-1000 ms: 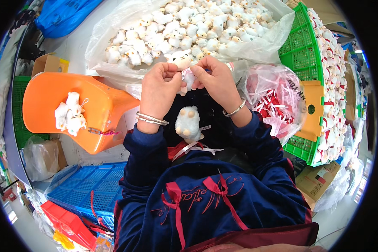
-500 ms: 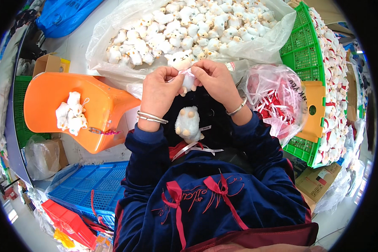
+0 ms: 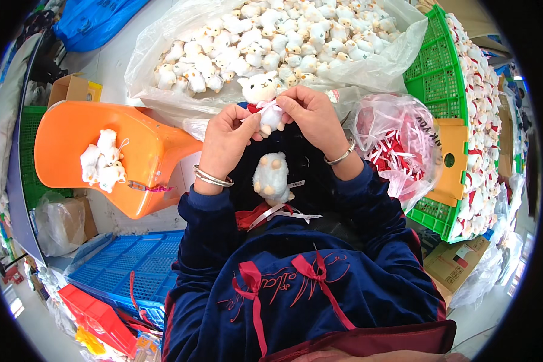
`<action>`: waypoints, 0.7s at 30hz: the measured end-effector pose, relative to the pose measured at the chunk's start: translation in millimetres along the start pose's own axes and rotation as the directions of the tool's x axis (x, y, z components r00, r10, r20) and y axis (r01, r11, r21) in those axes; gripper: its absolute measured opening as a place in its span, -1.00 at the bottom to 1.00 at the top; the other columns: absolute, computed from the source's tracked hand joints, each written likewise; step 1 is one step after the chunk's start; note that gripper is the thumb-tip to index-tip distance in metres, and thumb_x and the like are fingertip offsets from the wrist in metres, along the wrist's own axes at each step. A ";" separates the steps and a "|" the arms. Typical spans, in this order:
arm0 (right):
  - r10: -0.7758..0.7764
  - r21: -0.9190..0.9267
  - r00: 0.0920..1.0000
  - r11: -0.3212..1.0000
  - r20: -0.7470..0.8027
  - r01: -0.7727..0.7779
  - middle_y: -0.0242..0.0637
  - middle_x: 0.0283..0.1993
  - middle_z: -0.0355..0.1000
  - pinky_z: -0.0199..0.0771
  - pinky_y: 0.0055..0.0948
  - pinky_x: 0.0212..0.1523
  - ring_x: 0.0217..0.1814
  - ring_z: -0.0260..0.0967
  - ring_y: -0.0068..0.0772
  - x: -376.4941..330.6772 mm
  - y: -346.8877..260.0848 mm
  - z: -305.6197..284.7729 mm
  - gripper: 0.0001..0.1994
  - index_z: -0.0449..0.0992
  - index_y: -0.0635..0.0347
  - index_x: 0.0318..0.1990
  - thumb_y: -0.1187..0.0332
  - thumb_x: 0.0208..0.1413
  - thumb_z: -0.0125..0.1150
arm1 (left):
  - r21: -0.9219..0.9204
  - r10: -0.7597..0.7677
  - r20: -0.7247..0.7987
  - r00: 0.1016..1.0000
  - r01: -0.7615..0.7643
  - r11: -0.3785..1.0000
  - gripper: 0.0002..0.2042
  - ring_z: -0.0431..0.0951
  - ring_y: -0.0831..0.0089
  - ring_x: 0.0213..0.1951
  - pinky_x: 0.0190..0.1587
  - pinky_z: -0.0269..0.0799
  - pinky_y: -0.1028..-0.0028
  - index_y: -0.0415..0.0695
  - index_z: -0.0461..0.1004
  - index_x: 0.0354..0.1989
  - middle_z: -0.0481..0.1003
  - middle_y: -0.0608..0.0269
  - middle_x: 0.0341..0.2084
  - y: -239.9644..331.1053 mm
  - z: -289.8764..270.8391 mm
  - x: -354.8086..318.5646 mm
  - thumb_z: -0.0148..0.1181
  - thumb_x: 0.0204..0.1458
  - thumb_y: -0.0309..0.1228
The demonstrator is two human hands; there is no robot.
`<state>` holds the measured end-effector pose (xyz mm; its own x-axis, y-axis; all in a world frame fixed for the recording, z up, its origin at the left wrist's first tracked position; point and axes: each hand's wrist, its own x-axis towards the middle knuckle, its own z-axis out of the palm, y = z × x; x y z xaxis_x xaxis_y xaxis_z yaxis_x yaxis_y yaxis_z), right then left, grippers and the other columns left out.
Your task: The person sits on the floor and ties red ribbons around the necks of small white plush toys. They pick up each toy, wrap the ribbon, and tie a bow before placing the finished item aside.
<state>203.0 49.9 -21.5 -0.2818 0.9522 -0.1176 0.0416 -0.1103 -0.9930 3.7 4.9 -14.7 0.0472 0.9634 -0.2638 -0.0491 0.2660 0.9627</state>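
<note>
While both hands meet near the middle of the view, a small white plush animal point(image 3: 271, 116) is held up between them, above the lap and just short of the heaped toys. Its long axis leans slightly off upright: the head points between 11 and 12 o'clock, the feet between 5 and 6, and its face and belly are turned up toward the camera. A pale pink ribbon point(image 3: 272, 105) crosses its neck, with a red strip point(image 3: 253, 108) at the neck's 9 o'clock side.

The right hand point(image 3: 311, 117) comes in from 4 o'clock, thumb and forefinger pinched together on the ribbon. The left hand point(image 3: 230, 133) comes from 8 o'clock, its fingers curled in close beside the red strip; whether they grip the strip, the ribbon or the toy's side I cannot tell.

At 6 o'clock from the held toy, a second plush point(image 3: 273, 176) rests on the dark lap, its long axis running nearly 12 to 6. Toward 12 and 1 lies a heap of similar toys point(image 3: 271, 45) on clear plastic sheeting point(image 3: 145, 63). An orange chair point(image 3: 60, 136) stands toward 9, carrying several plush toys point(image 3: 105, 161); a bag of ribbons point(image 3: 389, 154) sits between 3 and 4.
</note>
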 end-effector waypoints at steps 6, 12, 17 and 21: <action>0.007 0.040 1.000 0.999 -0.002 -0.007 -0.48 -0.36 0.51 0.38 -0.67 -0.34 -0.38 0.35 -0.74 0.7 -0.1 1.1 -0.88 0.59 0.29 -0.21 0.40 0.28 0.29 | 0.264 0.155 0.075 0.985 -0.170 0.949 -0.80 0.43 0.63 -0.50 -0.37 0.39 0.57 -0.24 0.54 -0.37 0.55 0.35 -0.50 -6.1 -9.4 2.9 0.33 0.15 -0.34; -0.023 0.020 1.000 1.000 -0.006 0.023 -0.45 -0.36 0.54 0.41 -0.64 -0.36 -0.39 0.39 -0.72 2.1 3.6 3.2 -0.86 0.60 0.32 -0.20 0.39 0.26 0.30 | 0.489 0.219 -0.107 0.970 -0.140 0.861 -0.70 0.51 0.46 -0.52 -0.43 0.39 0.42 -0.33 0.59 -0.35 0.55 0.15 -0.60 27.0 5.0 13.6 0.29 0.15 -0.25; -0.004 0.019 1.000 1.000 -0.023 0.005 -0.44 -0.36 0.55 0.42 -0.64 -0.35 -0.39 0.41 -0.72 1.1 1.5 1.1 -0.82 0.61 0.34 -0.18 0.36 0.29 0.28 | 0.417 0.232 -0.074 0.970 -0.181 0.891 -0.81 0.56 0.40 -0.48 -0.37 0.48 0.42 -0.31 0.58 -0.33 0.58 0.15 -0.54 22.3 12.9 15.7 0.29 0.10 -0.38; 0.017 -0.010 1.000 1.000 -0.026 -0.017 -0.48 -0.36 0.52 0.40 -0.67 -0.33 -0.38 0.39 -0.73 0.0 -3.8 2.1 -0.82 0.61 0.33 -0.16 0.35 0.32 0.25 | 0.428 0.370 -0.081 0.925 -0.303 0.851 -0.91 0.57 0.43 -0.46 -0.35 0.50 0.44 -0.27 0.56 -0.29 0.58 0.18 -0.48 20.9 15.3 13.8 0.28 0.08 -0.51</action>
<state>200.9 49.7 -17.7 -0.2561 0.9574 -0.1337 0.0556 -0.1235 -0.9908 18.6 23.2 2.7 -0.0552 0.9926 0.1077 0.3713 -0.0798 0.9251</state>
